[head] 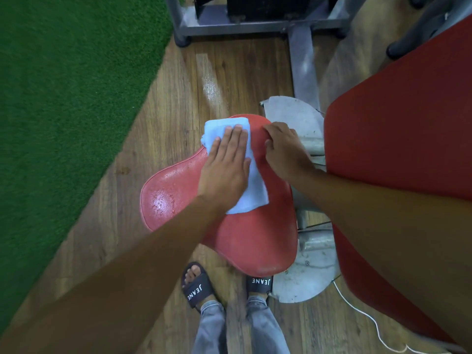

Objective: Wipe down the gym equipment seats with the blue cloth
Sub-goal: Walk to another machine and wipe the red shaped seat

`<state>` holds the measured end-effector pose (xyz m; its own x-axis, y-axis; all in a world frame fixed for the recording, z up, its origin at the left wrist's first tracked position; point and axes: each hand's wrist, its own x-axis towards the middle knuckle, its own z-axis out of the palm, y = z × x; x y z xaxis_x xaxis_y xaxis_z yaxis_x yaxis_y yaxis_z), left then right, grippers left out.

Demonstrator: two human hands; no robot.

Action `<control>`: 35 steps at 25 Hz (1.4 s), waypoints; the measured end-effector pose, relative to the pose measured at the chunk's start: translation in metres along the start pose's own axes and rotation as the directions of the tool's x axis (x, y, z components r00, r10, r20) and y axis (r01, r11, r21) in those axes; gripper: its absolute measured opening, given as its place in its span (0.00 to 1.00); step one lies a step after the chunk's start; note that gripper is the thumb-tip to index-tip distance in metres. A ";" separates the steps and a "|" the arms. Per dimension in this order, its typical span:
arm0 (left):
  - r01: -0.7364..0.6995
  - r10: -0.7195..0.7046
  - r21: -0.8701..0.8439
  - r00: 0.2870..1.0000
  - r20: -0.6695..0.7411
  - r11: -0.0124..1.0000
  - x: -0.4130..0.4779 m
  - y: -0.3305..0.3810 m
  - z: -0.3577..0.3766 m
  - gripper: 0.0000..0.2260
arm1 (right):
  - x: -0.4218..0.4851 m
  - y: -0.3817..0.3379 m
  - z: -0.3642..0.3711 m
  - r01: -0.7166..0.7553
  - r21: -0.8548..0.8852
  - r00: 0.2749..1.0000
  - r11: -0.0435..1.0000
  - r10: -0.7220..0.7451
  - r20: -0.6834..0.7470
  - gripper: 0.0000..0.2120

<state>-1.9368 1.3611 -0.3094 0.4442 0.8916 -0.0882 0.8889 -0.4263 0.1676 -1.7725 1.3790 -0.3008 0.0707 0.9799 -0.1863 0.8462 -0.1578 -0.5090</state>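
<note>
Hands (pixel 224 172) press blue cloth (pixel 251 190) on red seat (pixel 245 241).

2 bare forearms, no sleeves, no watch or rings showing on the left hand (pixel 224 172) or the right hand (pixel 286 152). Short trimmed nails on the fingers (pixel 237 139). Below, faded grey-blue jeans (pixel 212 325) with hems bunched at the ankles. On the feet, 2 black slide sandals (pixel 198 287) with open toes, each wide strap printed JEANE in white capital letters; toes visible only on the left foot.
</note>
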 end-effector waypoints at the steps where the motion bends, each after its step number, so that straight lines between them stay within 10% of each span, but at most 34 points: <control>1: -0.052 0.052 0.035 0.998 0.024 0.998 -0.012 -0.015 -0.008 0.24 | -0.009 0.000 0.001 0.053 -0.062 0.998 0.997 -0.050 0.042 0.21; 9: 0.285 -0.285 -0.010 0.958 0.031 0.958 -0.012 0.011 -0.010 0.27 | -0.031 0.000 0.010 0.214 -0.179 0.927 0.960 -0.142 0.347 0.30; 16: 0.182 -0.184 0.082 0.983 0.018 0.980 -0.065 -0.038 -0.029 0.25 | -0.029 -0.002 0.004 0.189 -0.195 0.893 0.962 -0.086 0.442 0.31; 23: 0.394 -0.394 0.071 0.919 -0.004 0.917 -0.082 -0.054 -0.034 0.26 | -0.022 -0.002 0.003 0.193 -0.196 0.868 0.961 -0.074 0.491 0.31; 32: 0.044 -0.047 0.102 0.999 0.025 0.994 -0.076 -0.006 -0.016 0.26 | -0.022 0.002 0.004 0.196 -0.170 0.883 0.966 -0.099 0.459 0.32; 35: 0.154 -0.156 0.076 0.988 0.018 0.985 -0.091 -0.057 -0.034 0.26 | -0.023 0.000 0.002 0.177 -0.170 0.871 0.969 -0.074 0.485 0.32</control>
<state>-2.0315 1.3091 -0.2778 0.3019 0.9443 -0.1307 0.9527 -0.2939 0.0772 -1.7751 1.3557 -0.2984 -0.2575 0.8063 -0.5325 0.9227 0.0414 -0.3833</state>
